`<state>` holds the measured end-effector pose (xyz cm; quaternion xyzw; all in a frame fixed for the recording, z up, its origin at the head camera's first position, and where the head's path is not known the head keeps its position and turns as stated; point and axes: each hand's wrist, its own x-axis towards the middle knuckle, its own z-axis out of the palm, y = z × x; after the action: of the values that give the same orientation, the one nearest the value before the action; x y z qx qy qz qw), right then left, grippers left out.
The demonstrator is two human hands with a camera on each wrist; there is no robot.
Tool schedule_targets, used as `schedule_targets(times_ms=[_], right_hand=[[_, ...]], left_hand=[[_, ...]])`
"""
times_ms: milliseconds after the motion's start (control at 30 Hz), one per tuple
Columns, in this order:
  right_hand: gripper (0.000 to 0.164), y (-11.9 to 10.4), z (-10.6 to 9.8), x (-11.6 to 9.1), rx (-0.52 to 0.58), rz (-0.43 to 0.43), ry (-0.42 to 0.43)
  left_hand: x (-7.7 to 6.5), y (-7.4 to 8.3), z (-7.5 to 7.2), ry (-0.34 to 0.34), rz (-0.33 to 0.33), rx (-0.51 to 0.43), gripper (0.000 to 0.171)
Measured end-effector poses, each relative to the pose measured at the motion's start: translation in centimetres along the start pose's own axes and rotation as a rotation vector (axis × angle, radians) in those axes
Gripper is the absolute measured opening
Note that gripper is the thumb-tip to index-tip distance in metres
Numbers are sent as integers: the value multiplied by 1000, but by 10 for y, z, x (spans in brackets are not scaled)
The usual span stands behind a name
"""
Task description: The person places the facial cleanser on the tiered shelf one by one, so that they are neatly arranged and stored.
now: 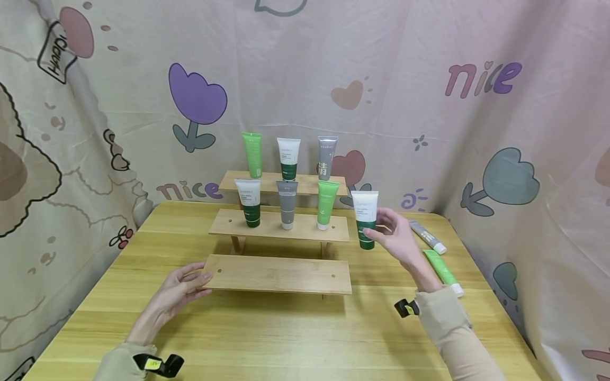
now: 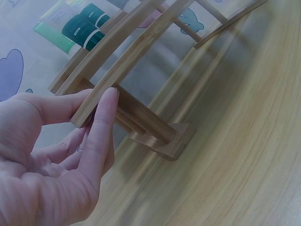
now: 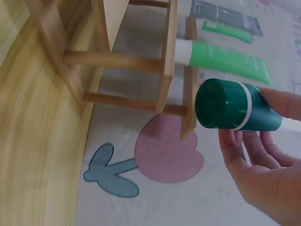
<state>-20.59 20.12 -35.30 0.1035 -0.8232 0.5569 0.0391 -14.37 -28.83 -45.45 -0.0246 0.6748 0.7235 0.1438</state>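
Observation:
My right hand holds a white and dark green squeeze tube upright, cap down, to the right of the wooden tiered stand. In the right wrist view, the thumb and fingers grip this tube around its green lower part. My left hand pinches the left end of the stand's lowest shelf, thumb on one face and fingers on the other. On the middle shelf stand a white-green tube, a grey tube and a light green tube.
The top shelf bears a light green tube, a white-green tube and a grey tube. On the table's right side lie another grey tube and another light green tube. A patterned curtain hangs behind.

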Motion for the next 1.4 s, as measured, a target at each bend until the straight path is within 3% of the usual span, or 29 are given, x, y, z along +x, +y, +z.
schedule_targets(times_ms=[1167,1400], right_hand=[[44,-25,88,7,147,-168,-242],[42,-29,113,11,169,-152,-296]], left_hand=[[1,-1,-1,-23,5,0,75],[1,-1,-1,-13,3,17,76]])
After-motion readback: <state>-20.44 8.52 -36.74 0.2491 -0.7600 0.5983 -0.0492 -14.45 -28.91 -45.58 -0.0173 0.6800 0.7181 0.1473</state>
